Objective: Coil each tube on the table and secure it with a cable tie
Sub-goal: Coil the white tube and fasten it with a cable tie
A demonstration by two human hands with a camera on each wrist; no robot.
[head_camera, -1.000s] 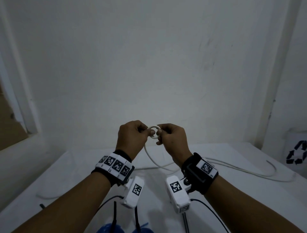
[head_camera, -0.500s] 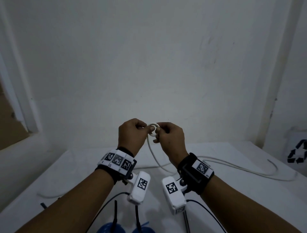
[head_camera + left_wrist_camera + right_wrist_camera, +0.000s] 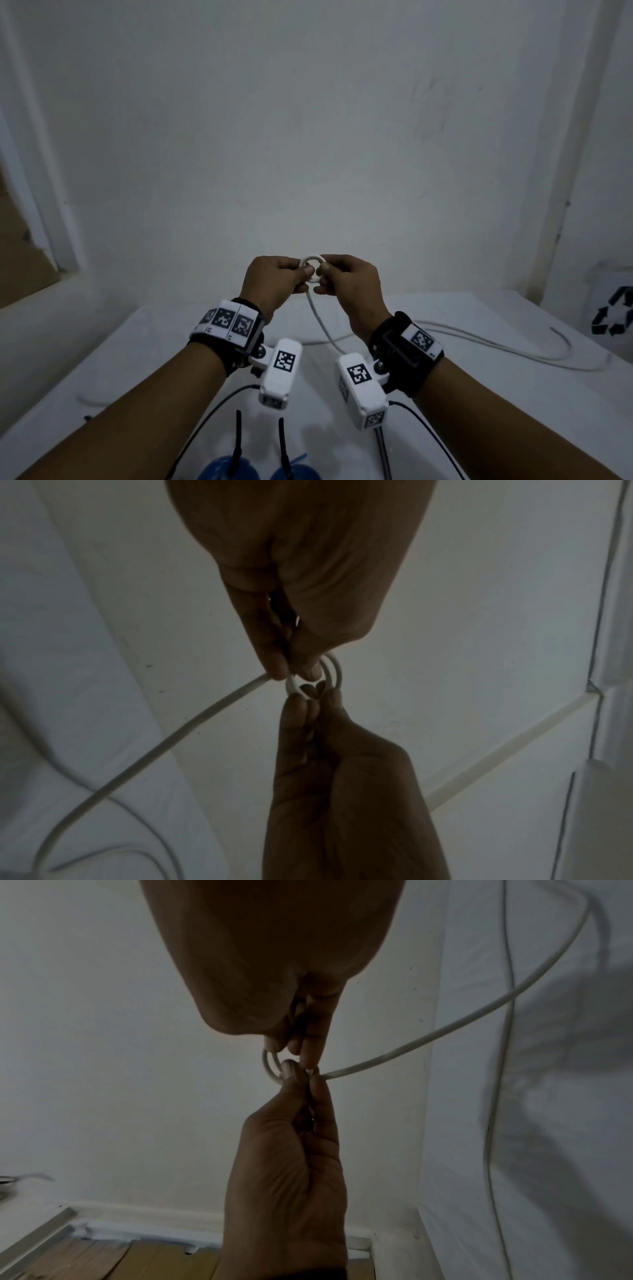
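A thin white tube is wound into a small coil held in the air above the table. My left hand pinches the coil's left side and my right hand pinches its right side, thumbs nearly touching. In the left wrist view the coil shows two turns between the fingertips of both hands. The rest of the tube hangs down from the coil and runs along the table to the right. In the right wrist view the coil sits between the fingertips, with the tube arcing off to the right.
The white table meets a white wall behind. Another thin white tube lies at its left. Two black strips stand over blue rounded things at the near edge. A box with a recycling sign stands at the right.
Both hands have kept pinching the small coil and barely moved, only rising a little and settling back. The wrists turned slightly and the hanging tube swung a little.
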